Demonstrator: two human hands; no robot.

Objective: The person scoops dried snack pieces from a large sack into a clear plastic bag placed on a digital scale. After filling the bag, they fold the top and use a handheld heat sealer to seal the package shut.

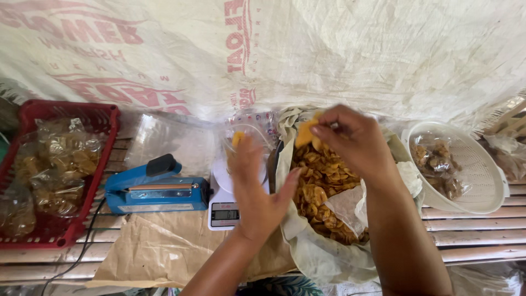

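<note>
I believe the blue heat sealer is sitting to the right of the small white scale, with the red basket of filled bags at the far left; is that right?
Not quite. In the head view the blue heat sealer sits to the left of the small white scale, not to its right. The red basket of filled bags is indeed at the far left.

soft, even daylight filtering through from twelve o'clock; faint shadows, no glare; slight motion blur at centre; edges mildly bowed.
</note>
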